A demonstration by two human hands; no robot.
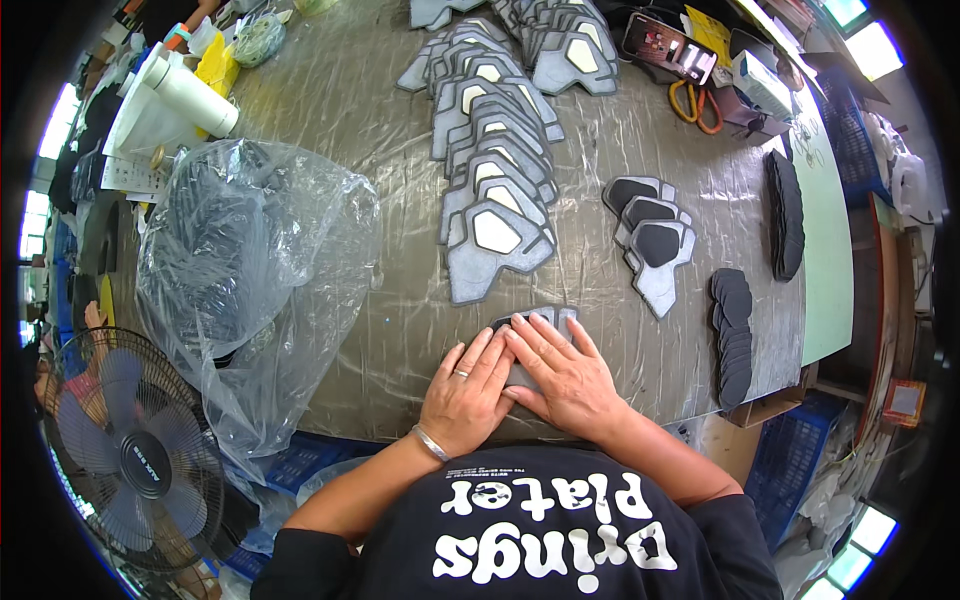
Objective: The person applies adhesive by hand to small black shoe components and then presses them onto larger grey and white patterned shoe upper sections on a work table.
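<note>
Black printed shirt, silver bracelet, finger ring

Grey-bordered cutouts with cream centres, black oval pads, orange-handled scissors, clear plastic bag

- A grey surface under wrinkled clear film.
- A standing fan at lower left.
- Blue crates below the edge.
- Bright windows at upper right.
</note>
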